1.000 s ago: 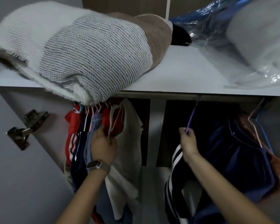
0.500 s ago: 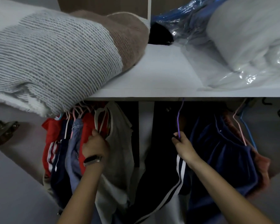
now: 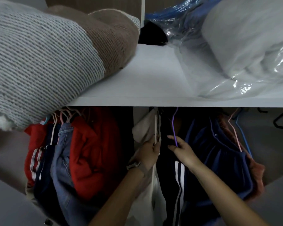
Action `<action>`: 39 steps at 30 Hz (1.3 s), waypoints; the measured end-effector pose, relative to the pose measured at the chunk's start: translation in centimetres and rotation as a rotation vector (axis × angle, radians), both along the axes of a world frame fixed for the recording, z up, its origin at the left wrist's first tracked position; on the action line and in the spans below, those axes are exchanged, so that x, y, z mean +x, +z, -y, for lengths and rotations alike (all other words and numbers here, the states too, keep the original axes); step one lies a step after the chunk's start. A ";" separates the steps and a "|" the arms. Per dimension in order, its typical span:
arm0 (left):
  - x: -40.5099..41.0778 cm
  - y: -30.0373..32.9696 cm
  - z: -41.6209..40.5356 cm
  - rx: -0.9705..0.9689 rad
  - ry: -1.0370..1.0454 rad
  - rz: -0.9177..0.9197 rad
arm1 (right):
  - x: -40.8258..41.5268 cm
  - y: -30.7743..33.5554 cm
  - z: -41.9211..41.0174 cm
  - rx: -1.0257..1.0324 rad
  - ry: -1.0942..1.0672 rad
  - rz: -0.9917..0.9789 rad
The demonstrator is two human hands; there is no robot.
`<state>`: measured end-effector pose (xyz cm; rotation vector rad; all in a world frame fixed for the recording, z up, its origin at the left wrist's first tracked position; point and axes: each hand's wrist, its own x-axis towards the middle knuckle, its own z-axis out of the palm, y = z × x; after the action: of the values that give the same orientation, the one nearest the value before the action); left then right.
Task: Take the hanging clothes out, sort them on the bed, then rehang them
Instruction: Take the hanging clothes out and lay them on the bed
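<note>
Hangers must lift clear together: my left hand (image 3: 151, 148) grips the cream top (image 3: 145, 128), my right hand (image 3: 180, 148) pinches the purple hanger (image 3: 174, 129).

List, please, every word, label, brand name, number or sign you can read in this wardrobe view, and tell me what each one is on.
None: no readable text shows anywhere in this view.
The wristwatch on the left wrist: face turned away, nothing legible.
The plastic storage bag on the shelf: only glare and creases, no print visible.
The hanging clothes, such as the red jacket and the dark striped garment: no tags or logos visible.
</note>
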<state>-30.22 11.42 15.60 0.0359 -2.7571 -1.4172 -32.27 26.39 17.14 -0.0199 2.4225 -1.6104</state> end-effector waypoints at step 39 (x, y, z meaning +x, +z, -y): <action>3.9 2.5 -6.3 -0.506 -0.743 -0.398 | 20.8 4.5 -10.4 -0.019 -0.075 0.115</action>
<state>-26.29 17.72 18.13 -1.2333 -2.7625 -0.6064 -11.43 36.77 21.61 0.1580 2.3471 -1.6186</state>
